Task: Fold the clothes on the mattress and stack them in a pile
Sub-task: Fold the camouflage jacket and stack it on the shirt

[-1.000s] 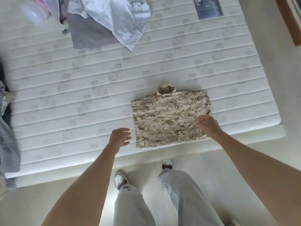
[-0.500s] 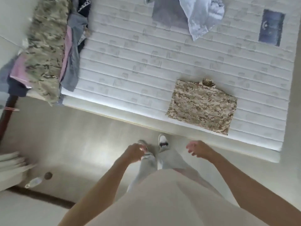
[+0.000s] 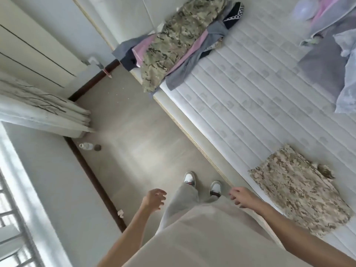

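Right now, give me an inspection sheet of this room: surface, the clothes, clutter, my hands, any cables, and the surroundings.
Surface: white quilted mattress, mostly bare in the middle.
Job's things: folded tan camouflage garment lying flat near the mattress edge; heap of unfolded clothes topped by a green camouflage piece, hanging over the far corner; grey and pale blue garments loose at the right.
Clutter: bottle and a small round object on the floor by the wall.
Hands: left hand and right hand both empty, fingers relaxed, over the floor.
Cables: nothing seen.
Surroundings: beige floor, curtain, window grille at left.
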